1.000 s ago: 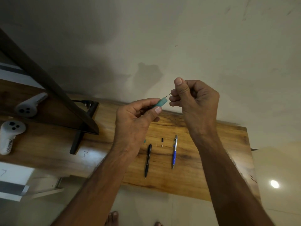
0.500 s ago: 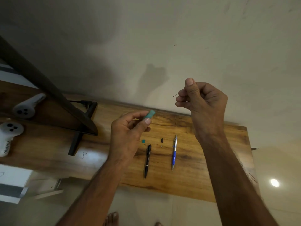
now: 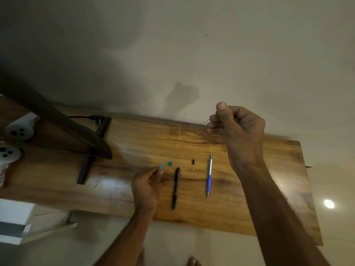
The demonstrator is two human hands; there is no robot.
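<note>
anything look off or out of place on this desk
Nothing spilled or broken. Small parts lie loose on the wooden table: a teal cap off the teal case in the left hand, and a tiny black piece and white bit between the black pen and blue pencil. The right hand pinches a thin rod.

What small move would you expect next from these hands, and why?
Probably the left hand sets the teal tube down beside the teal cap: it is low over the table, while the right hand pinches a thin lead and the blue pencil lies unheld.
</note>
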